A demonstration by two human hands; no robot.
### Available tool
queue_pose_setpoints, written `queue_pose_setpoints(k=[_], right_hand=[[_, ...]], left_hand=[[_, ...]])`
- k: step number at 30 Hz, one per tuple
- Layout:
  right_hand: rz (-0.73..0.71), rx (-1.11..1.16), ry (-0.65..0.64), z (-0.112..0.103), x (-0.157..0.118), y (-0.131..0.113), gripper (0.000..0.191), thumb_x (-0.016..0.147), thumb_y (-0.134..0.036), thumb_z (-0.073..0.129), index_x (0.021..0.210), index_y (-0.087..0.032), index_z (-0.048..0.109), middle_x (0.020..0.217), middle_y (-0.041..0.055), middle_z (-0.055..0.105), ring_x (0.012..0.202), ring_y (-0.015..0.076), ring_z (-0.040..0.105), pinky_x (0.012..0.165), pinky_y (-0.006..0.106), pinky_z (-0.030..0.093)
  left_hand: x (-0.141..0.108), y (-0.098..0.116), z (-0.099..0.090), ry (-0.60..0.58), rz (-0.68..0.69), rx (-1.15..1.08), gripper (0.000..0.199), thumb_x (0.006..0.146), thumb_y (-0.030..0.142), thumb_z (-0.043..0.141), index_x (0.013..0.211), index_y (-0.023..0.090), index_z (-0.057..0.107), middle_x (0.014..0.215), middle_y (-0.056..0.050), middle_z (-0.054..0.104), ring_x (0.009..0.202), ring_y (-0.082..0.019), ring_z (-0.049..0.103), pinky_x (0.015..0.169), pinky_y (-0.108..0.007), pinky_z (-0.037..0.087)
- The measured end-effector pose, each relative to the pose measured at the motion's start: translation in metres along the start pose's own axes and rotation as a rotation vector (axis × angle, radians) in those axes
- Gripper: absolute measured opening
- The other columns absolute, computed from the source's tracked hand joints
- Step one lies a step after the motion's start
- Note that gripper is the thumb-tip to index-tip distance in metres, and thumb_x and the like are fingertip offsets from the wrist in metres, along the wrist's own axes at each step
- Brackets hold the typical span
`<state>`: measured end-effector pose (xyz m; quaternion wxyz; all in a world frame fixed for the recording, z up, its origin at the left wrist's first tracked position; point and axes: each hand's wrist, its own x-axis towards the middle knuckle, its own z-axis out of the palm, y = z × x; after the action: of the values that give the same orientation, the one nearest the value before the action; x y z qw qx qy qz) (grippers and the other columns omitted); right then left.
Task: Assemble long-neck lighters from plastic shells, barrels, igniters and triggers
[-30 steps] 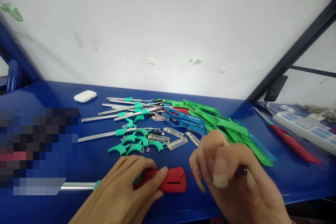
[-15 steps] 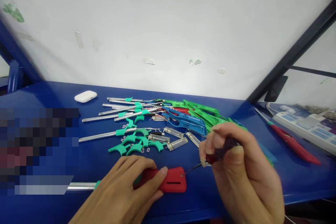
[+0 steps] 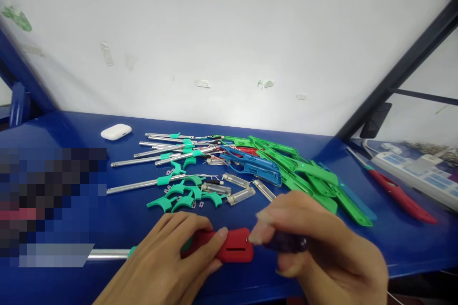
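Observation:
My left hand (image 3: pixel 179 257) is closed on a red lighter body (image 3: pixel 238 247) at the front of the blue table, its slotted end sticking out to the right. A metal tube (image 3: pixel 109 254) with a teal collar extends from under the hand to the left. My right hand (image 3: pixel 322 248) grips a dark-handled screwdriver (image 3: pixel 286 242), with fingertips beside the red body's right end. The screwdriver's tip is hidden behind the fingers. A small metal spot shows at that end of the red body.
Behind my hands lie metal tubes (image 3: pixel 136 184), teal triggers (image 3: pixel 214 198), clear cartridges (image 3: pixel 241 196), a blue shell (image 3: pixel 252 164) and green shells (image 3: pixel 315 171). A red lighter (image 3: pixel 400 195) and power strip (image 3: pixel 418 171) are at right, a white case (image 3: pixel 116 131) at back left.
My right hand has turned and moved lower, bringing its fingertips against or close to the red body's right end. The green shells are now less covered. My left hand has stayed put.

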<state>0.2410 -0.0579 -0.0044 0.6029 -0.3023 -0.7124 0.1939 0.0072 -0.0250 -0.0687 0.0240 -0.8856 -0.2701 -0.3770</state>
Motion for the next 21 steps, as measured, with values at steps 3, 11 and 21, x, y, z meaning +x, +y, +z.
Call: queue_pose_setpoints(k=[3,11,21], right_hand=[[-0.048,-0.185,0.092,-0.007,-0.003,0.003,0.054,0.1,-0.016,0.084,0.14,-0.051,0.08,0.103,-0.0029,0.084,0.082,0.0178,0.076,0.064,0.027,0.066],[0.029,-0.242,0.106,-0.015,-0.005,-0.01,0.046,0.102,-0.018,0.081,0.136,-0.049,0.083,0.099,-0.0006,0.081,0.084,0.0203,0.078,0.064,0.03,0.067],[-0.024,-0.241,0.196,-0.019,0.004,-0.011,0.029,0.091,-0.028,0.097,0.115,-0.042,0.091,0.085,-0.0006,0.079,0.075,0.0197,0.074,0.058,0.031,0.063]], left_hand=[[0.005,0.001,-0.003,-0.016,0.007,0.025,0.041,0.125,0.03,0.034,0.134,0.029,0.075,0.112,-0.003,0.076,0.094,-0.014,0.072,0.085,-0.022,0.063],[0.0,0.002,-0.002,-0.021,-0.021,-0.018,0.038,0.125,0.031,0.038,0.138,0.032,0.074,0.115,-0.003,0.075,0.096,-0.016,0.07,0.085,-0.025,0.064],[-0.002,0.001,-0.004,-0.062,-0.03,-0.026,0.04,0.125,0.03,0.038,0.14,0.032,0.074,0.116,-0.004,0.075,0.098,-0.016,0.071,0.086,-0.025,0.064]])
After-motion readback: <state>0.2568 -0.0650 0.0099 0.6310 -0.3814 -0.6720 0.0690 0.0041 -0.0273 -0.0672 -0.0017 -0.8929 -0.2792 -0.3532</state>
